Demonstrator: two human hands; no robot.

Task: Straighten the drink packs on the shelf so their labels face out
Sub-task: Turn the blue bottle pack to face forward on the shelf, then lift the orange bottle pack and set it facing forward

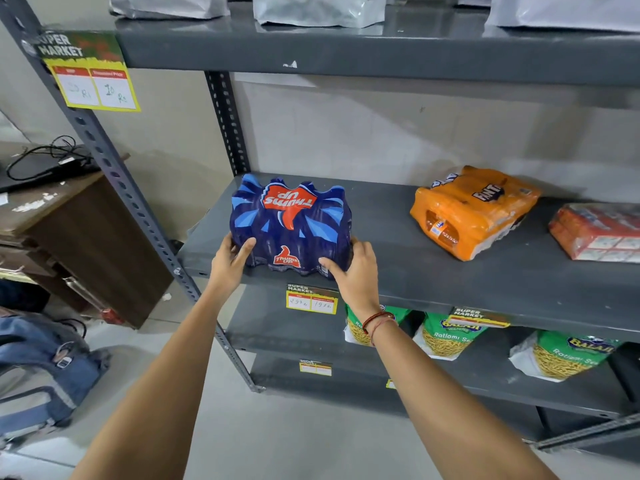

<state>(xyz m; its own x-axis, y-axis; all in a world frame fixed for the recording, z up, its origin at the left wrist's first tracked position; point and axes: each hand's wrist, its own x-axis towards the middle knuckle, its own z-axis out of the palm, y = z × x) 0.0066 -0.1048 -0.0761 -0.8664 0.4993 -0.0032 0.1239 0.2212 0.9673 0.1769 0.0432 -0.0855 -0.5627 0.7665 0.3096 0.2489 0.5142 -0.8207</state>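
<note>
A dark blue Thums Up drink pack (291, 223) lies at the left front of the grey middle shelf (398, 271). Its small front label faces out; the big logo on top reads upside down. My left hand (231, 261) grips its lower left corner and my right hand (353, 271) grips its lower right corner. Farther right an orange Fanta pack (474, 213) lies skewed, turned at an angle to the shelf edge. A red pack (599, 233) sits at the far right, partly cut off by the frame.
Price tags (311, 301) hang on the shelf edge. Green snack bags (446, 337) fill the shelf below. Silver bags (318, 10) stand on the top shelf. A perforated upright (114, 168) runs down the left. A wooden desk (69, 216) and blue backpack (45, 368) are on the left.
</note>
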